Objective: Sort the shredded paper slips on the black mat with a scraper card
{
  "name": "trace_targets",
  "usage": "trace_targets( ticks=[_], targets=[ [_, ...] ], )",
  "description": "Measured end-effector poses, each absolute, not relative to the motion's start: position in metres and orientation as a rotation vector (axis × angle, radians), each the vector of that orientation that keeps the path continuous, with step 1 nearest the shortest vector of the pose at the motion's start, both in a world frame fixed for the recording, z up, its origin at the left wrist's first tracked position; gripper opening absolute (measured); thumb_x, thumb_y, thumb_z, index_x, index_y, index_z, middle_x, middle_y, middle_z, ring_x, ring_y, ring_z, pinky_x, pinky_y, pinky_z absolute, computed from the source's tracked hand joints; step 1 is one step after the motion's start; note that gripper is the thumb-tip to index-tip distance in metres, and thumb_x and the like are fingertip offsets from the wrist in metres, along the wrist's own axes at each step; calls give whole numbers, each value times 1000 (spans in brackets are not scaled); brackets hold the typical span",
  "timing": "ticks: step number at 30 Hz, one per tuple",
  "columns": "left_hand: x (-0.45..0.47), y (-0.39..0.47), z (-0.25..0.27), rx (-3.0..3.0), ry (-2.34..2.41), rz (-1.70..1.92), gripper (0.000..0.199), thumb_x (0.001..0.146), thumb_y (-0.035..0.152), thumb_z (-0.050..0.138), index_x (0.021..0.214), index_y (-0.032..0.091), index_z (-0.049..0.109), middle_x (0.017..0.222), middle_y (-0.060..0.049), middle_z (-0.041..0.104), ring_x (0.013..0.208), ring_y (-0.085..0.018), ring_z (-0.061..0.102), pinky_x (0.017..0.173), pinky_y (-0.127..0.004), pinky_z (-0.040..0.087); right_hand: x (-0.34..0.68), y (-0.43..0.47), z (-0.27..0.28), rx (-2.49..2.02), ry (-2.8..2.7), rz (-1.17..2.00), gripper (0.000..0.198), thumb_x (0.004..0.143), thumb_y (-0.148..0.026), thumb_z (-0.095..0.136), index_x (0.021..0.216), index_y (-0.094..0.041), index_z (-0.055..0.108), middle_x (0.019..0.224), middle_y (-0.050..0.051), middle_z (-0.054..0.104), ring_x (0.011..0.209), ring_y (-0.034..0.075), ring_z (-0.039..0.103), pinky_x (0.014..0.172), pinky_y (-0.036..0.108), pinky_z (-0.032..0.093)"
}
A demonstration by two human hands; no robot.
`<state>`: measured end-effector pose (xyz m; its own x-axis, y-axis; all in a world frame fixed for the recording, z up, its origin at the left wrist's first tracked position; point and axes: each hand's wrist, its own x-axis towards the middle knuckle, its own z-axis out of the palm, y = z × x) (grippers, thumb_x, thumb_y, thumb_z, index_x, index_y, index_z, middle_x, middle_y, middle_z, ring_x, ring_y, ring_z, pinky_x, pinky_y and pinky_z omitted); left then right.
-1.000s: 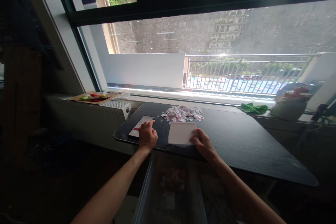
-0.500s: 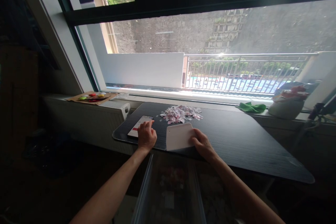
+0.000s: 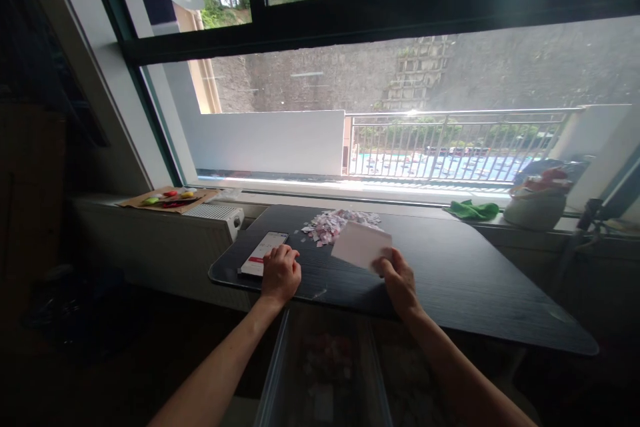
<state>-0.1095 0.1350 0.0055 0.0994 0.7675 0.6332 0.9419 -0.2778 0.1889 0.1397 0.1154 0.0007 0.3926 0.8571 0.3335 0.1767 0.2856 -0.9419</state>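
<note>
A flat white card [image 3: 361, 245] is raised above the dark table, gripped at its lower right corner by my right hand [image 3: 399, 278], thumb and fingers closed. That corner is slightly blurred. My left hand [image 3: 281, 272] rests by the table's near edge with its fingers bent together; what lies under them, if anything, is hidden. It partly covers the lower right of a smartphone [image 3: 259, 255], which lies face up with a lit white screen and a red bar. Behind the card is a pile of small white and pinkish paper-like pieces [image 3: 324, 225].
Below the near edge of the dark tabletop [image 3: 475, 280] stands a clear plastic bin [image 3: 275, 367] with dim contents. A green cloth [image 3: 473, 210] and a pale bag [image 3: 537, 203] sit on the right sill. Cardboard with colourful items [image 3: 137, 200] lies left, above the radiator [image 3: 220, 217].
My right hand has lifted the card up and to the right, tilting it. My left hand's index finger, stretched toward the phone before, is now bent in with the others.
</note>
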Motion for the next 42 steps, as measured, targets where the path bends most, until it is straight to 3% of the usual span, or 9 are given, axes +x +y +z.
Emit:
trace_targets(
  ticks=[4,10,20,29,35,42],
  targets=[
    [-109,135,9,-2256,-1676,-793,24,79,9,42,87,19,63,92,-6,62,93,-21,54,89,-37,36,155,133,-4,-1192,-989,569,34,69,-41,54,94,-18,56,78,4,65,70,20,63,63,31,48],
    [-93,145,18,-2391,-1766,-502,26,80,9,44,92,20,63,95,-6,62,95,-20,53,82,-33,38,171,159,-2,-1279,-1176,457,29,76,-37,49,99,-21,57,77,4,69,79,22,67,74,35,49],
    [-76,148,13,-2357,-1791,-634,26,83,13,42,96,19,64,97,-8,61,96,-21,53,84,-33,40,171,164,8,-1384,-1236,369,26,75,-29,46,96,-21,60,75,3,70,76,21,67,75,36,49],
    [-73,145,17,-2327,-1789,-584,26,83,14,42,95,18,64,95,-9,60,96,-22,54,84,-34,41,167,176,0,-1188,-1342,425,23,78,-28,48,97,-21,59,84,5,72,79,20,69,73,35,52],
    [-74,145,17,-2324,-1790,-576,26,83,15,42,96,18,64,95,-8,60,95,-22,54,83,-33,42,165,163,7,-1287,-1384,378,21,77,-24,46,92,-22,61,72,2,71,73,20,67,73,35,51],
    [-75,146,15,-2323,-1757,-612,26,82,14,42,94,19,64,93,-8,60,94,-22,53,81,-34,42,165,165,3,-1203,-1273,405,26,81,-34,44,97,-21,60,80,4,72,77,19,68,71,32,52]
  ],
)
